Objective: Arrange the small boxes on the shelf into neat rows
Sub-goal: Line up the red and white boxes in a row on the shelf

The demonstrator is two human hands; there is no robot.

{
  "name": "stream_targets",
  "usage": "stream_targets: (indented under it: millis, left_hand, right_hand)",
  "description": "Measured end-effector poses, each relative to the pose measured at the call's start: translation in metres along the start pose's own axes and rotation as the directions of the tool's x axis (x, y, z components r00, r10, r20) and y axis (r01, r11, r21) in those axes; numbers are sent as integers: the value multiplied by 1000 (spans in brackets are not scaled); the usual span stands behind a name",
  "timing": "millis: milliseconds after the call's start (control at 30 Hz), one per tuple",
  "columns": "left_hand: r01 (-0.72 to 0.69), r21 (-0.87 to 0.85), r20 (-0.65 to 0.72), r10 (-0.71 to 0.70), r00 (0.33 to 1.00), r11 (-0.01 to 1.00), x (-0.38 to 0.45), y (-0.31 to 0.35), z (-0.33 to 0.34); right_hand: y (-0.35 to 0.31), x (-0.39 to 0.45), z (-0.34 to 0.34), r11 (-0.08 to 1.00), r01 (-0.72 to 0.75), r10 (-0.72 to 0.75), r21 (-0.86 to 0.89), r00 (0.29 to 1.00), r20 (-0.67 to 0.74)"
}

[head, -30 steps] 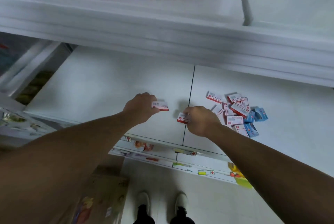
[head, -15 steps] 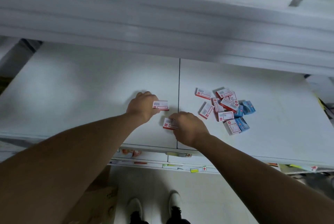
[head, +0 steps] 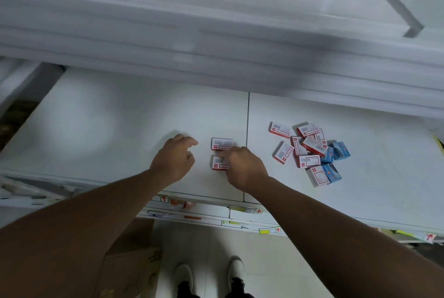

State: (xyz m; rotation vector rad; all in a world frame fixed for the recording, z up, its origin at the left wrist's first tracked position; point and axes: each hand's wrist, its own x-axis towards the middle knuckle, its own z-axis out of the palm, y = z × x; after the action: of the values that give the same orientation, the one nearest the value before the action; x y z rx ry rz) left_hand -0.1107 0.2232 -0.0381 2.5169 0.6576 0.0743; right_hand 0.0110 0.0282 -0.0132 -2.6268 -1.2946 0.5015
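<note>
The left hand has let go of the far box; its fingers are loose and hold nothing. The right hand sets the near box just below it on the shelf, fingers curled on it. The pile waits, well apart.

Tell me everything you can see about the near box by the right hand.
The near box is small, white with a red band and a barcode-like label, apparently cardboard. It lies flat on the white shelf, just left of the seam, in line below a matching far box. The right hand covers its right end; the grip is hidden.
</note>
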Motion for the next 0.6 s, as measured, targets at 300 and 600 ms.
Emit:
stream_targets:
  millis: [300,600]
  left_hand:
    - [-31,-124,-141,13,990,992,-32,12,21]
    - [255,-626,-81,-386,919,737,-59,66,34]
  right_hand:
    - [9,-7,22,1000,24,-21,16,989,-146]
    - [9,-31,10,555,-205,387,807,921,-32]
